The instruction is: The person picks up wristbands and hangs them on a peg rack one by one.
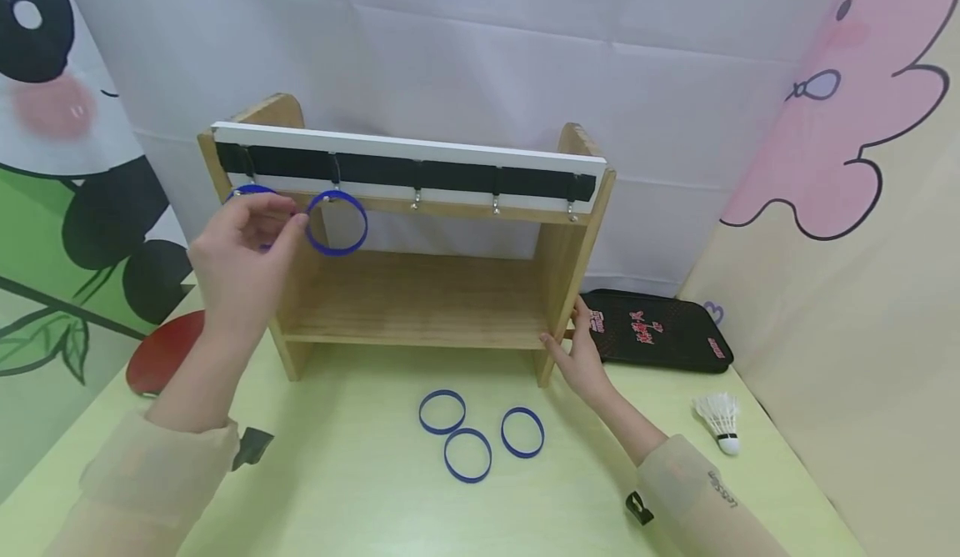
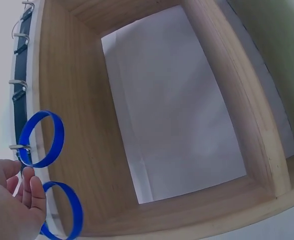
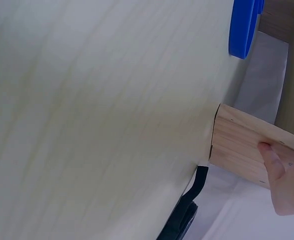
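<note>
My left hand pinches the edge of a blue ring between thumb and fingertips. That ring is at the second hook from the left, and the hook's end overlaps its opening. Another blue ring hangs at the leftmost hook, partly hidden behind my left hand in the head view. The hooks line a black strip across the top of a wooden rack. Low on the rack's right side panel, my right hand grips, its thumb on the front edge.
Three more blue rings lie on the table before the rack. To the right are a black case and a shuttlecock. A red paddle lies behind my left forearm. A black clip is by my right sleeve.
</note>
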A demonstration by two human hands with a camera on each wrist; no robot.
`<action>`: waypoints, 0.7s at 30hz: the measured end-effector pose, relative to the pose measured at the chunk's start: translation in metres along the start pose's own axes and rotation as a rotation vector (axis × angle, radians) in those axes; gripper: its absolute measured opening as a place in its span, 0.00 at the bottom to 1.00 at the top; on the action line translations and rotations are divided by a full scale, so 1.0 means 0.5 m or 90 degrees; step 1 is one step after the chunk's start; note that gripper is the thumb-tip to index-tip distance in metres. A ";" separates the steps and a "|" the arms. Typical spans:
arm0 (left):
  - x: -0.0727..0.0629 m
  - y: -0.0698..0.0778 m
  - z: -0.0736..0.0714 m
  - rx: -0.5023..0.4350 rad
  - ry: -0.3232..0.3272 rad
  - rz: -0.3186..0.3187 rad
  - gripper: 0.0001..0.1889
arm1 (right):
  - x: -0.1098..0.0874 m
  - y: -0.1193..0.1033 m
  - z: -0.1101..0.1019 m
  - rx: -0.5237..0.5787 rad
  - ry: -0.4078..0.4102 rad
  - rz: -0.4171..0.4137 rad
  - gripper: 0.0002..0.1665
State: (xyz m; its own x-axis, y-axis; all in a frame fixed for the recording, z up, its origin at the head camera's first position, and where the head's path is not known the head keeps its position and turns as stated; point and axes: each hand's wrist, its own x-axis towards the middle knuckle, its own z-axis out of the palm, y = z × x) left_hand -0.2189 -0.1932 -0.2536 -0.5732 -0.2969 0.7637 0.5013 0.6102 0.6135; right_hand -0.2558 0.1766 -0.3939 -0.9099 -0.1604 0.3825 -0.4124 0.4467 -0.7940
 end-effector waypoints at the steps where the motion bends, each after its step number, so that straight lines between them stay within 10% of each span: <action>1: -0.002 0.003 -0.002 -0.002 0.002 0.004 0.14 | 0.000 0.000 0.000 -0.001 0.000 -0.001 0.47; 21: -0.114 0.009 0.033 0.012 -0.152 0.114 0.15 | 0.000 -0.001 0.001 -0.008 -0.002 -0.003 0.47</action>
State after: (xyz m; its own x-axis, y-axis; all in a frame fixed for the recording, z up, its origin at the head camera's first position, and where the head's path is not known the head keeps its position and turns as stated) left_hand -0.1947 -0.1612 -0.2976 -0.6140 -0.0035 0.7893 0.5977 0.6510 0.4678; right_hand -0.2557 0.1759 -0.3938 -0.9079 -0.1652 0.3853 -0.4167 0.4573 -0.7857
